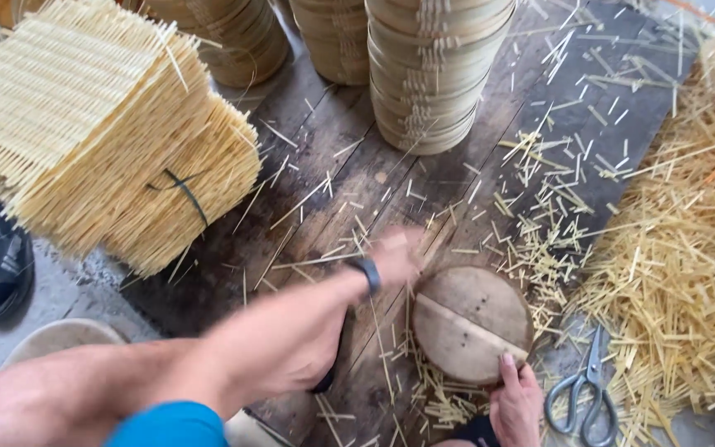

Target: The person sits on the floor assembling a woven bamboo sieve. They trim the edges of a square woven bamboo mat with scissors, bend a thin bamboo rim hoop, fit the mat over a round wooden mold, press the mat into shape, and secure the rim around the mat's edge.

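Down at six o'clock, the right hand [516,406] presses fingertips on the round wooden disc [471,323] on the plank floor [333,174]; the blurred left hand [397,252] reaches at its ten o'clock, grip unreadable. Scattered bamboo slivers [552,223] could prick fingers or let the disc skid.

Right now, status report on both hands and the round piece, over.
Left hand blurred, above round wooden disc. Right hand steadying disc edge. Scissors lying right of it, bamboo offcuts around.

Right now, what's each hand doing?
Left hand: motion-blurred, cannot tell open or closed.
Right hand: open, fingers on the round wooden disc's edge.
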